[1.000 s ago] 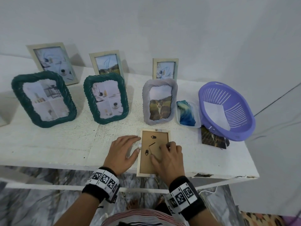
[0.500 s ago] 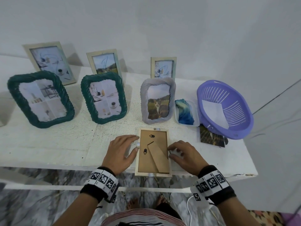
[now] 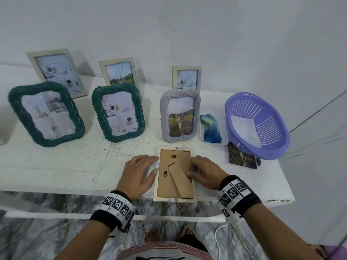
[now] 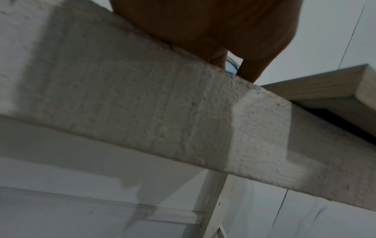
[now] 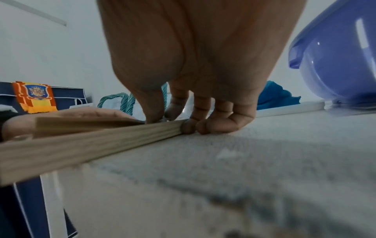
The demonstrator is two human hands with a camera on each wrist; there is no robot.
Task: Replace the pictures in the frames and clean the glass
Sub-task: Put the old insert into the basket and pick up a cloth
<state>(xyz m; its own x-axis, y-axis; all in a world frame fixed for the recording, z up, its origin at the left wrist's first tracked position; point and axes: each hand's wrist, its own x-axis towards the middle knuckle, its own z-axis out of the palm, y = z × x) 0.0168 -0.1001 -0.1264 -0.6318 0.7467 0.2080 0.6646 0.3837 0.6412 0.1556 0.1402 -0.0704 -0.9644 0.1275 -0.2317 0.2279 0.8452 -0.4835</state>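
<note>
A: Biggest risk first? The counter (image 3: 56, 166) itself: the wooden frame (image 3: 175, 199) lies face down at the near edge, w/ its near end sticking out past the lip. The left wrist view shows that corner hanging over nothing.

B: So a nudge toward me and it tips off. Glass is underneath, prob breaks on the floor.

A: Yep. Next: the standing frames. The grey frame (image 3: 180, 117) is just beyond the far end of the wooden one, the two green frames (image 3: 118, 113) further left. Shove the wooden one away and it could knock the grey one flat.

B: And the hands?

A: Left hand (image 3: 137, 175) is flat on the counter against the frame's left side, fingers straight, thumb touching the rim, gripping nothing. Right hand (image 3: 204, 173) is on the right side, fingers curled down onto the rim; the right wrist view shows fingertips (image 5: 189, 127) pressed to the wood. More a brace than a proper hold, imo.

B: So if I lift from there it could slip.

A: Right. Smaller stuff: the stand (image 3: 179, 180) is loose on the backing, could snag. Tabs (image 3: 173, 156) are tiny, and forcing one could bend it or jolt the glass.

B: Basket (image 3: 262, 147), cloth (image 3: 211, 128)?

A: Far right, no worry.
</note>
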